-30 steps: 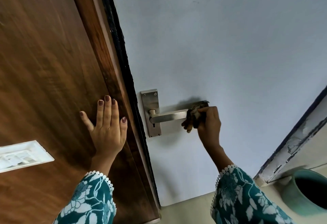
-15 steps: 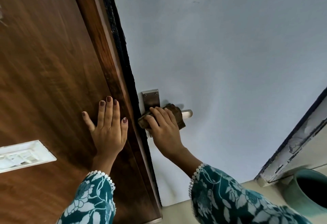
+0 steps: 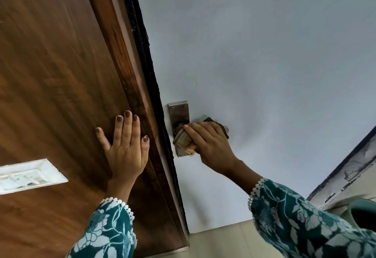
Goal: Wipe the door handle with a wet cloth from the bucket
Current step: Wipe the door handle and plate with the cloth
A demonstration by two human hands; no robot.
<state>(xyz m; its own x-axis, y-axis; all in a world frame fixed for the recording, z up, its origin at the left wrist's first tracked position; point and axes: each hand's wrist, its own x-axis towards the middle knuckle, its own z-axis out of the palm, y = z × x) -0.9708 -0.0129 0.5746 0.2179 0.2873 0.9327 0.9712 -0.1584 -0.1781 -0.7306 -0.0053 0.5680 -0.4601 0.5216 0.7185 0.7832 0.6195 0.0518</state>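
Plainly, the right hand (image 3: 211, 143) gripped the cloth (image 3: 182, 138) around the door handle (image 3: 225, 129) while the left hand (image 3: 126, 147) lay flat, empty; hard pressure could swing the door (image 3: 254, 64).

A right hand (image 3: 211, 145) presses a brown cloth (image 3: 183, 138) around a metal door handle (image 3: 179, 115) on a pale blue door (image 3: 254, 64). The left hand (image 3: 126, 145) lies flat, fingers spread, on the brown wooden panel (image 3: 50, 74) beside it. A green bucket (image 3: 364, 211) sits at lower right.
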